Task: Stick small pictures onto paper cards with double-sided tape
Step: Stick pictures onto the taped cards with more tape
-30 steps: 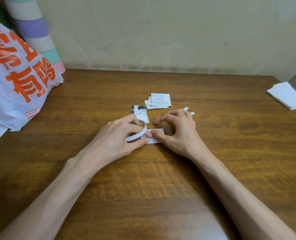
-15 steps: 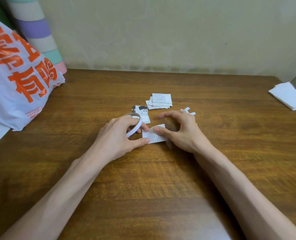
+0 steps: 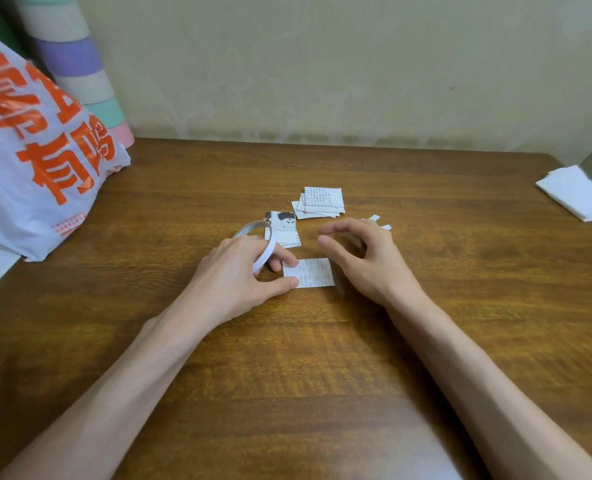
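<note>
- Wooden table (image 3: 322, 358): brown grain, set against a pale wall.
- Card (image 3: 313, 271): small, white, faintly printed, flat on the table between the 2 hands.
- Left hand (image 3: 232, 275): curled round a roll of tape (image 3: 266, 249), ring tilted up off the table; thumb tip and 1 fingertip pressed on the card's left edge.
- Right hand (image 3: 367, 261): raised just beside the card's right edge, fingers loosely curved, thumb and forefinger apart, grasping nothing.
- Picture (image 3: 284, 225): drawn face, flat on the table just behind the roll of tape, partly hidden by it.
- Stack of cards (image 3: 322, 201): printed, slightly fanned, behind the picture and to its right.
- 2 white strips (image 3: 374, 218): just behind the right hand.
- White bag (image 3: 28, 161): orange lettering, far left; striped tube (image 3: 76, 64) behind it.
- Folded white paper (image 3: 574, 194): far right of the table.
</note>
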`<state>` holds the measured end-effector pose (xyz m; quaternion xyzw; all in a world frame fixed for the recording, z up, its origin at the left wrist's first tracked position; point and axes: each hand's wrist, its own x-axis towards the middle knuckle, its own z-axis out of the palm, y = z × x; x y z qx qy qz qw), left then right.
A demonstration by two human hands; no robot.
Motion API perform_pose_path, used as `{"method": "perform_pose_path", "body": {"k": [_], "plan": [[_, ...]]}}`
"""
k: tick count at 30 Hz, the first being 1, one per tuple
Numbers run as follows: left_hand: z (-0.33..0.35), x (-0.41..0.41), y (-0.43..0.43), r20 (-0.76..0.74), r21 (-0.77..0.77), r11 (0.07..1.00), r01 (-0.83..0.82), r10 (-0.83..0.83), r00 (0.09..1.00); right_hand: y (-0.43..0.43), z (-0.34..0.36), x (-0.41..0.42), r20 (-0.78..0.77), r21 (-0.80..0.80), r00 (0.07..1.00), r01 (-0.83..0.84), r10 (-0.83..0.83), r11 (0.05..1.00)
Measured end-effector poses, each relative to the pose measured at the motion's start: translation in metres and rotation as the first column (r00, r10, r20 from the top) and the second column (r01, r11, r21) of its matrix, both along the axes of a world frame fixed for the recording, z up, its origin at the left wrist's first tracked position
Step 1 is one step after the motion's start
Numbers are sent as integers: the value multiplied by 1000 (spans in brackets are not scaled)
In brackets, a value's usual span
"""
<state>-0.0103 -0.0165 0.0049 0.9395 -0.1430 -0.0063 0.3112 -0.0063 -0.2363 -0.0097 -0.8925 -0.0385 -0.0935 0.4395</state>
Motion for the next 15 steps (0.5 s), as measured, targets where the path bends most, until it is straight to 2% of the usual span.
{"method": "perform_pose_path", "body": {"k": [5, 11, 15], "plan": [[5, -2, 3, -48, 28, 999, 24, -23, 999, 4, 1, -1, 100, -121, 995, 27, -14, 992], [9, -3, 6, -48, -41, 998, 49, -51, 998, 23, 13, 16, 91, -281, 994, -29, 57, 959], [7, 1, 10, -32, -101, 994, -31, 28, 999, 35, 12, 34, 63, -463, 996, -25, 61, 886]]}}
